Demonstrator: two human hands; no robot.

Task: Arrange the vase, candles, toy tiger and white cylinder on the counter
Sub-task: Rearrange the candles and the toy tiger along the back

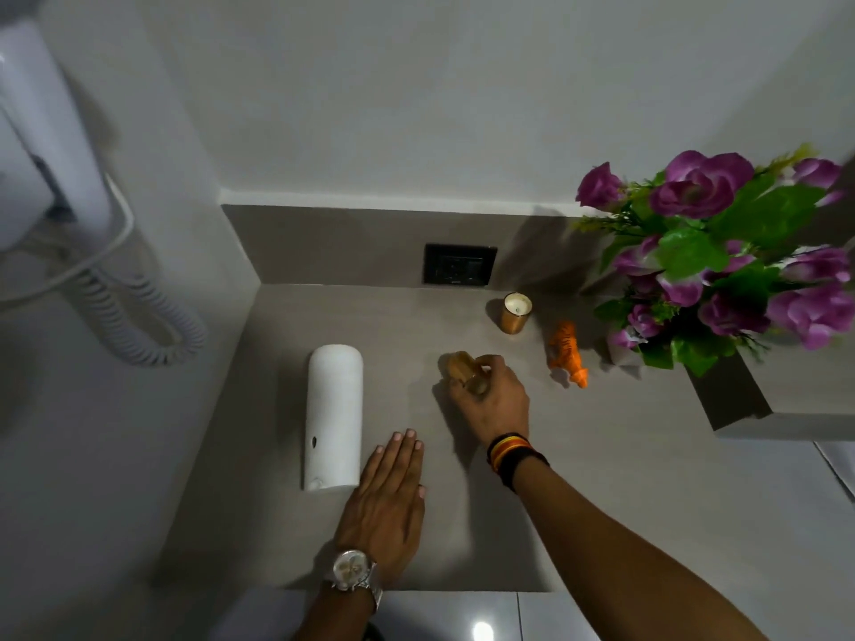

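Observation:
A white cylinder [334, 416] stands upright at the left of the grey counter [578, 501]. My left hand [386, 506] rests flat on the counter just right of the cylinder's base, fingers together and holding nothing. My right hand [492, 400] is closed around a gold candle holder [465, 370] near the counter's middle, tilted and blurred. A second gold candle [515, 312] stands upright near the back wall. The orange toy tiger [568, 353] stands to its right. The vase [624, 353] of purple flowers [712, 252] sits at the right, mostly hidden by leaves.
A black wall socket [459, 265] is set in the backsplash behind the candles. A white wall-mounted hair dryer [41, 131] with a coiled cord [139, 316] hangs at the left. A raised ledge [740, 404] borders the counter on the right, behind the vase.

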